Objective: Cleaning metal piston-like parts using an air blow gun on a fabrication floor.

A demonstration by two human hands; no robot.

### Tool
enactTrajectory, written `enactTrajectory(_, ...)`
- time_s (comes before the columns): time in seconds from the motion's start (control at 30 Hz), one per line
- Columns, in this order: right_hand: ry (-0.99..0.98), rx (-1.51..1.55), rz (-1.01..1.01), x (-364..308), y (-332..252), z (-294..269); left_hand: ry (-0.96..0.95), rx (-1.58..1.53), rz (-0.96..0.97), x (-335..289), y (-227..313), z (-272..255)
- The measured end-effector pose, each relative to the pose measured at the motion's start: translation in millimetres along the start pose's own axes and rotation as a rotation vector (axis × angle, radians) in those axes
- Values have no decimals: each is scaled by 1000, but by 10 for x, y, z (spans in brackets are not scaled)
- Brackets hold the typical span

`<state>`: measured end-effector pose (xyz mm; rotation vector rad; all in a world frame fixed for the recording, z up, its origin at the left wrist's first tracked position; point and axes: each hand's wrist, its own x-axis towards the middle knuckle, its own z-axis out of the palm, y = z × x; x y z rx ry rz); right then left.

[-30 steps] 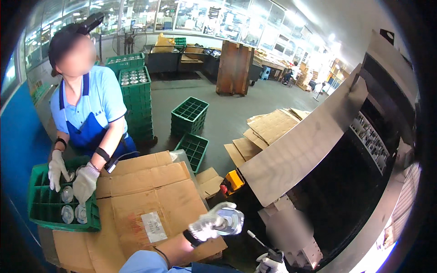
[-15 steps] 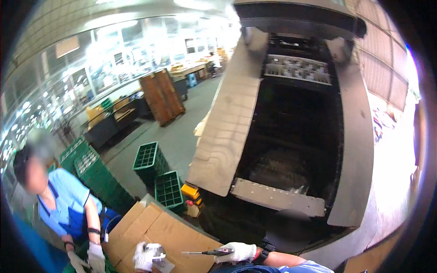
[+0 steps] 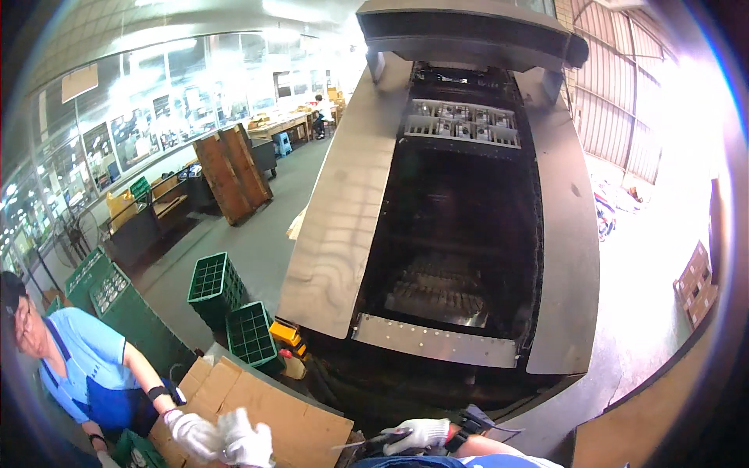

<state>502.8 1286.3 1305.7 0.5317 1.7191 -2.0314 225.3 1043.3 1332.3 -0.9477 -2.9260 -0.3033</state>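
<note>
My right hand (image 3: 420, 435), in a white glove, is closed around a black-handled tool (image 3: 381, 444) whose thin metal shaft points left, over the near edge of the cardboard (image 3: 289, 417). My left hand (image 3: 246, 441), also gloved and smeared by motion, is above the left part of the cardboard. Right beside it, touching or nearly so, is a co-worker's gloved hand (image 3: 191, 434). Whether anything is between these two gloves I cannot make out.
Ahead stands a large machine with a dark conveyor bed (image 3: 460, 226), metal side panels and a white rack of parts (image 3: 464, 123) at its far end. Green divided crates (image 3: 253, 334) stand left of it. A co-worker in blue (image 3: 94, 366) is at the left.
My left hand held a small silvery part over the cardboard; that part no longer shows. The co-worker's hand has come over beside my left hand. The view has shifted right.
</note>
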Motion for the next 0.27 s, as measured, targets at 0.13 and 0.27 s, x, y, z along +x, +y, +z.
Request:
enactTrajectory(0.13, 262, -52, 352, -463, 654, -320, -102, -260, 200, 172, 373, 627)
enactTrajectory(0.27, 306, -529, 734, -783, 738, -461, -434, -127, -3, 264, 703, 631)
